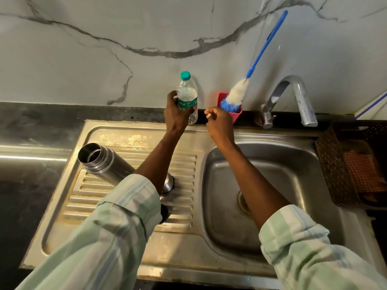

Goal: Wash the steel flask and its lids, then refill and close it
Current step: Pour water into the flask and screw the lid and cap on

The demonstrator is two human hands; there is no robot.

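Observation:
The open steel flask (pixel 102 162) stands on the ribbed drainboard (pixel 182 164) at the left, its mouth uncovered. My left hand (pixel 177 110) grips a clear plastic water bottle (pixel 187 95) with a green cap at the back ledge. My right hand (pixel 219 124) hovers just right of the bottle with fingers curled, holding nothing. A steel lid (pixel 168 183) and a dark lid (pixel 164 213) lie on the drainboard, both partly hidden behind my left forearm and sleeve.
A red holder (pixel 222 99) with a blue-handled bottle brush (pixel 236 94) stands against the marble wall. The tap (pixel 297 97) arches over the sink basin (pixel 272 185). A brown basket (pixel 335 164) with a cloth sits at the right.

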